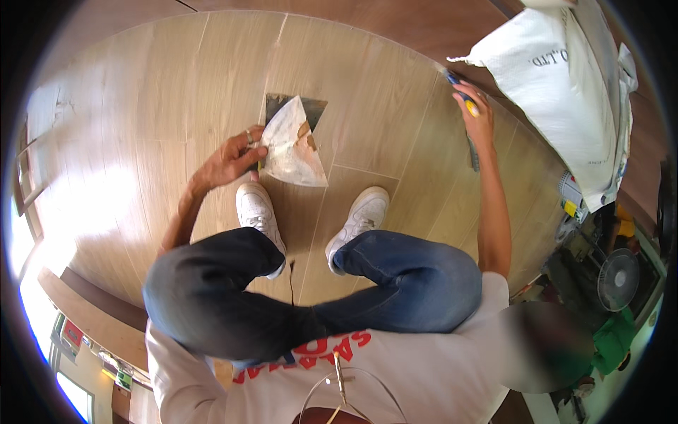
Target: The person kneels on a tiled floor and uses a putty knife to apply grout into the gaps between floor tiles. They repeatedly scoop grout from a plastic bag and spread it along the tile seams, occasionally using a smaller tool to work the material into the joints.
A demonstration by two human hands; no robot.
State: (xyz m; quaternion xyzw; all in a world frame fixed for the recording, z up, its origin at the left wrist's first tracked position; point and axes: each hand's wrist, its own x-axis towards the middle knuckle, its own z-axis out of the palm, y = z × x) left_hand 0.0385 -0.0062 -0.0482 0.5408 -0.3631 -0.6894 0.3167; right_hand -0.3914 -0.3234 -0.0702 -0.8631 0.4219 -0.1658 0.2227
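Head view: two bare hands work over a wood-look plank floor (381,120), one to each side of the squatting person's knees. Counted out, there is one pale, roughly triangular sheet (288,148) with brown patches along its right edge, one hand tool (453,78) with a dark blue and yellow handle, one flat grey strip (474,157), two white shoes (367,210) and one round fan (618,279) among clutter at the far right.

One container is plain to make out, a large white sack (537,78) with dark print, at the upper right beyond the right hand; its contents are hidden. One dark, straight-edged patch (314,109) lies in the floor, partly covered by the sheet; whether it is a recess or a flat piece cannot be told.

Near the left shoe, the left hand (236,157) is nearly closed, thumb and fingers pinching the sheet's left edge, so that the sheet is in front of the feet, its upper point over the dark patch. The right hand (477,116), reaching well forward, is curled around the tool's handle, the tip pointing toward the curved far edge of the floor. The grey strip lies beneath the right forearm
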